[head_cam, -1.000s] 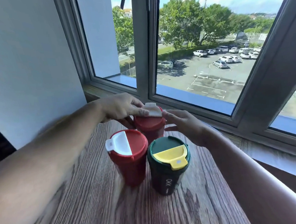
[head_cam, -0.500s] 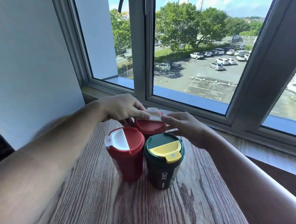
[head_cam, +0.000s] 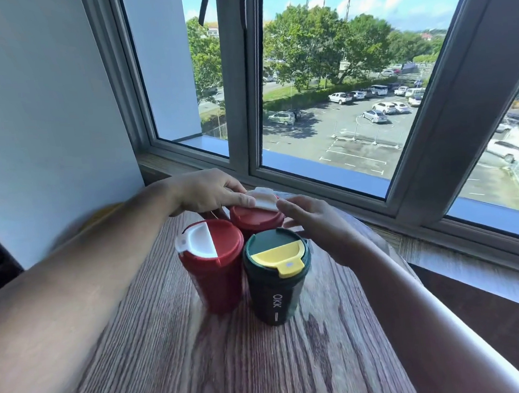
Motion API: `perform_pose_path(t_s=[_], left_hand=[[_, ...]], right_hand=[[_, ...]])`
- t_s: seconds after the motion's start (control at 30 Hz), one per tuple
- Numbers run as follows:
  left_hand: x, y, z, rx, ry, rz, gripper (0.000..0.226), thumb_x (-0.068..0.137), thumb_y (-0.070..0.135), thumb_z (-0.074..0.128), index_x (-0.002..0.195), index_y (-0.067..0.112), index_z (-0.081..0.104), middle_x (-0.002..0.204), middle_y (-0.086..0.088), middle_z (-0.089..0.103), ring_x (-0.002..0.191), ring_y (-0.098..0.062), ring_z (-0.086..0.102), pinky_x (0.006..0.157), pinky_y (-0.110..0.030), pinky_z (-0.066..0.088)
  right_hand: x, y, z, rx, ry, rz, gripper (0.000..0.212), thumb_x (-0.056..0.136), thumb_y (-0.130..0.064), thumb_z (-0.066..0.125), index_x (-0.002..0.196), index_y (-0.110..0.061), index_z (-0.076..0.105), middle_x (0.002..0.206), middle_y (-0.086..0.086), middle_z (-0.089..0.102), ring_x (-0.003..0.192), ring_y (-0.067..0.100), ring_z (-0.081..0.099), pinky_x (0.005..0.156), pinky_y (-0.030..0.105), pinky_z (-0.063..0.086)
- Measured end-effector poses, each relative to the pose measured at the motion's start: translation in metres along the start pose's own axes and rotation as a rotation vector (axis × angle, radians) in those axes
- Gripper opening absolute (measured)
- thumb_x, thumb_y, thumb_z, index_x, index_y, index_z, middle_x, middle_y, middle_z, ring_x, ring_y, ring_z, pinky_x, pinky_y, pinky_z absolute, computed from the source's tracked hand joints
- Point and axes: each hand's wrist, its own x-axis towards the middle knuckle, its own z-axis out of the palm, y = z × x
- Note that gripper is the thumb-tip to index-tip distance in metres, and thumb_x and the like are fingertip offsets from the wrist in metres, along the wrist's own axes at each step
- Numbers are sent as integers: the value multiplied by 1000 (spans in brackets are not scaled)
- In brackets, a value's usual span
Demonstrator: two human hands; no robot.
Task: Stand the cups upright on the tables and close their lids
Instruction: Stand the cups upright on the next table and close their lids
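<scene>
Hands meet over the rear red cup point(head_cam: 255, 219): left hand point(head_cam: 207, 189) presses its white flap point(head_cam: 263, 198); right hand point(head_cam: 310, 220) rests open beside it.

Grey-framed window point(head_cam: 237, 75) behind, overlooking a car park point(head_cam: 355, 134) with parked cars and trees point(head_cam: 318, 48). White wall point(head_cam: 40, 113) at left.

Both forearms point(head_cam: 83, 288) are bare (no sleeves, rings or watch).

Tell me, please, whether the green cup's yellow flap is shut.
Shut: the yellow flap lies flat on the upright green cup, its tab over the rim.
</scene>
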Motion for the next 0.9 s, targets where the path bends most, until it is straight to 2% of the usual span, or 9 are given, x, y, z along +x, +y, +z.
perform_pose_path(t_s=[0.07,0.13,0.23,0.33,0.4,0.47,0.57,0.73,0.9], left_hand=[[-5,0,-1,-10,19,-6,44,77,56,69,110,26,70,99,3,75,85,-19,74,70,-32,58],[-12,-2,-2,-8,43,-13,49,77,59,68,114,27,66,104,3,72,86,-18,74,77,-38,60],[-27,-5,-2,16,96,-2,68,68,67,65,123,28,60,109,4,68,90,-14,72,85,-41,58],[-46,-9,-2,48,148,24,77,65,71,62,128,27,57,110,8,68,95,-9,68,90,-37,54],[-59,-12,0,36,174,28,71,70,66,65,129,25,57,111,7,67,100,-7,63,85,-29,51],[-70,-17,5,3,174,15,63,74,60,68,127,26,58,112,3,66,101,-11,63,76,-26,52],[-83,-21,13,-27,165,2,61,70,60,70,121,27,60,106,-1,68,92,-17,68,60,-21,55],[-93,-22,19,-123,216,-19,46,78,47,76,116,23,64,107,-7,68,94,-29,70,68,-40,63],[-98,-16,23,-53,294,-5,48,78,50,74,117,23,65,103,-2,67,92,-18,68,60,-20,53]], right_hand=[[-9,-4,-1,-96,166,-36,34,89,-51,62,102,-20,66,97,4,72,90,22,69,77,38,57],[-22,-11,-2,-68,272,-54,33,88,-48,65,97,-16,64,84,2,69,76,20,67,71,40,56],[-47,-16,0,12,198,-26,38,90,-40,66,97,-3,62,75,2,64,67,14,60,68,37,52],[-67,-16,6,16,96,33,30,88,-40,67,94,-12,61,84,3,64,76,15,59,71,38,51],[-74,-16,11,39,91,54,18,90,-31,67,96,-17,59,86,0,64,79,15,59,73,37,52],[-78,-18,16,65,138,64,11,91,-23,66,98,-17,59,87,-1,65,81,15,61,76,38,55],[-81,-22,22,102,189,65,8,92,-16,63,100,-17,62,90,3,69,79,15,62,78,37,55],[-83,-25,24,104,234,65,9,93,-15,60,100,-17,66,87,3,70,77,15,62,77,36,54],[-80,-26,24,46,242,70,16,93,-14,58,105,-13,68,84,3,70,76,18,61,74,38,53]])
